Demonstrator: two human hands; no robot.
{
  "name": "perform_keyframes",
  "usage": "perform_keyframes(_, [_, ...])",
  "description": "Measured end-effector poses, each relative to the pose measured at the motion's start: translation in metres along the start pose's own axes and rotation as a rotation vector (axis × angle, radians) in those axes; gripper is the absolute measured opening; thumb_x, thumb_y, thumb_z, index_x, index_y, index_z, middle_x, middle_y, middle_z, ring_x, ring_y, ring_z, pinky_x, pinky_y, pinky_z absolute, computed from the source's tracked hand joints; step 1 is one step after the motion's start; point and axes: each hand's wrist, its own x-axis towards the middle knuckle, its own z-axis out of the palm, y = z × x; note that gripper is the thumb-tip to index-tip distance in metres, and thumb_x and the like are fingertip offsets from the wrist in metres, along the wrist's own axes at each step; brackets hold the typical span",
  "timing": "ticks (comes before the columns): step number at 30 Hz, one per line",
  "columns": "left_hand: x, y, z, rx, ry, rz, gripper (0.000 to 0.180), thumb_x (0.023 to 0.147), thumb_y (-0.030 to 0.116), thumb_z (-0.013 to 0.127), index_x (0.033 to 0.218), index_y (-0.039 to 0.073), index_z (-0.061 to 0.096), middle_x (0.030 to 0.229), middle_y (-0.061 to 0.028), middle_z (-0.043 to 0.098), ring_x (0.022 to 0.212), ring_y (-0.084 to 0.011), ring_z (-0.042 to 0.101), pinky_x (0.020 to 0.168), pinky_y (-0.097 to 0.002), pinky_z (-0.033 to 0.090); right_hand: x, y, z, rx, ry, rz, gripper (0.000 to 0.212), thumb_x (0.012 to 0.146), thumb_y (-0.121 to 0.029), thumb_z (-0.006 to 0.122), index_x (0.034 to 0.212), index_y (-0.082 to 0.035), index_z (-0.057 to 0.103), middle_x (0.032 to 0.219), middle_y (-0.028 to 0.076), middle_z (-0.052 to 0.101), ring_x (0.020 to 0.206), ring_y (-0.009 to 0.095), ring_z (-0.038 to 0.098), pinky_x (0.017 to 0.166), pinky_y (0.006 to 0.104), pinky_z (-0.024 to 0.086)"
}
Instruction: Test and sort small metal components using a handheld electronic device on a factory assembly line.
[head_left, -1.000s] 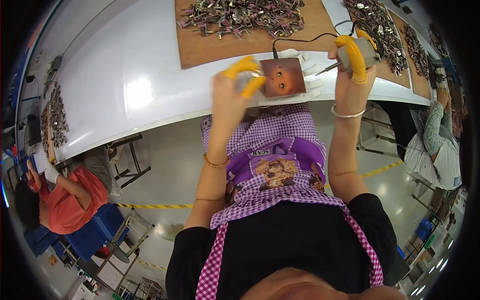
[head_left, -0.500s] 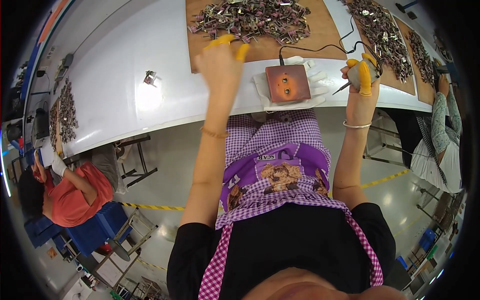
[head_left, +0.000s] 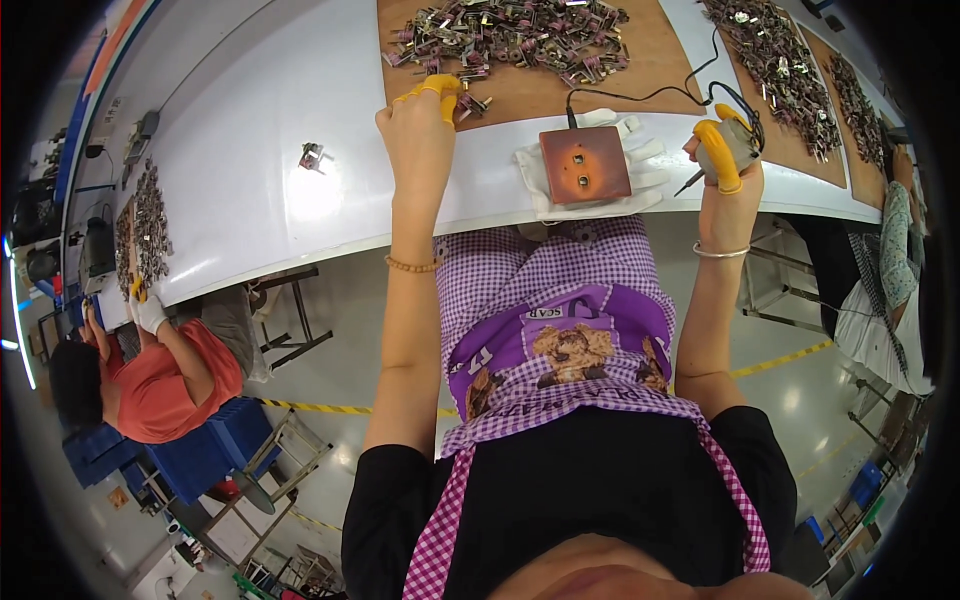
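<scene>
My left hand [head_left: 418, 135], with yellow finger covers, is at the near edge of a pile of small metal parts with pinkish pieces [head_left: 510, 40]. Its fingers are bent together, and a small metal part [head_left: 474, 104] shows at the fingertips. In my right hand [head_left: 728, 180], also with yellow finger covers, is a grey handheld tool [head_left: 722, 152] with a thin dark pointed tip, aimed down and left. A black cord loops beside that hand. Between my hands a reddish-brown square box [head_left: 600, 150] with two small metal-lined openings rests on white gloves [head_left: 645, 178].
The pile lies on a brown board [head_left: 660, 70]. More boards with piled parts [head_left: 780, 75] stand to the right. One loose part [head_left: 312, 156] lies on the white table [head_left: 230, 150] at left. A co-worker in red [head_left: 175, 385] sits far left; another's patterned sleeve [head_left: 897, 245] is far right.
My left hand has moved slightly left and down, and its spread fingers have drawn together at the pile's near edge. My right hand still holds the tool in nearly the same place.
</scene>
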Motion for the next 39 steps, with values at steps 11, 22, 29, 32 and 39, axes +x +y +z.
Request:
perform_keyframes(11, [-0.019, 0.021, 0.005, 0.217, 0.050, 0.123, 0.024, 0.074, 0.021, 0.067, 0.094, 0.009, 0.064, 0.080, -0.0042, 0.065, 0.069, -0.0199, 0.053, 0.078, -0.0327, 0.033, -0.003, -0.004, 0.009, 0.005, -0.033, 0.016, 0.034, 0.077, -0.007, 0.066, 0.107, 0.003, 0.051, 0.084, 0.010, 0.060, 0.074, 0.017, 0.060, 0.072, 0.0243, 0.044])
perform_keyframes(22, [-0.059, 0.091, -0.018, -0.870, -0.137, -0.092, 0.025, 0.072, 0.021, 0.068, 0.094, 0.011, 0.062, 0.086, 0.0014, 0.065, 0.073, -0.0160, 0.055, 0.100, -0.0377, 0.025, 0.004, -0.015, 0.025, 0.099, -0.051, -0.035, 0.031, 0.079, -0.006, 0.063, 0.105, 0.003, 0.050, 0.088, 0.013, 0.061, 0.074, 0.020, 0.063, 0.071, 0.0254, 0.046])
perform_keyframes(29, [-0.072, 0.098, -0.001, -0.702, -0.130, 0.074, 0.024, 0.073, 0.021, 0.067, 0.095, 0.011, 0.061, 0.100, 0.0006, 0.065, 0.087, -0.0170, 0.057, 0.104, -0.0427, 0.020, -0.005, -0.020, 0.045, 0.124, -0.137, -0.087, 0.034, 0.077, -0.006, 0.065, 0.105, 0.002, 0.050, 0.090, 0.013, 0.062, 0.076, 0.020, 0.063, 0.072, 0.0257, 0.048])
perform_keyframes(32, [-0.073, 0.098, 0.001, -0.654, -0.102, 0.119, 0.024, 0.073, 0.021, 0.067, 0.095, 0.011, 0.061, 0.102, 0.0002, 0.065, 0.090, -0.0173, 0.057, 0.104, -0.0439, 0.019, -0.009, -0.011, 0.055, 0.065, -0.156, -0.135, 0.034, 0.075, -0.004, 0.066, 0.105, 0.002, 0.050, 0.090, 0.014, 0.062, 0.074, 0.021, 0.063, 0.070, 0.0259, 0.049])
perform_keyframes(39, [-0.072, 0.099, -0.003, -0.684, -0.176, 0.079, 0.026, 0.072, 0.022, 0.068, 0.095, 0.011, 0.061, 0.097, 0.0000, 0.065, 0.094, -0.0183, 0.057, 0.103, -0.0450, 0.019, -0.013, 0.002, 0.068, -0.130, -0.175, -0.260, 0.036, 0.073, -0.001, 0.067, 0.104, 0.002, 0.050, 0.089, 0.016, 0.062, 0.072, 0.021, 0.062, 0.066, 0.0262, 0.049])
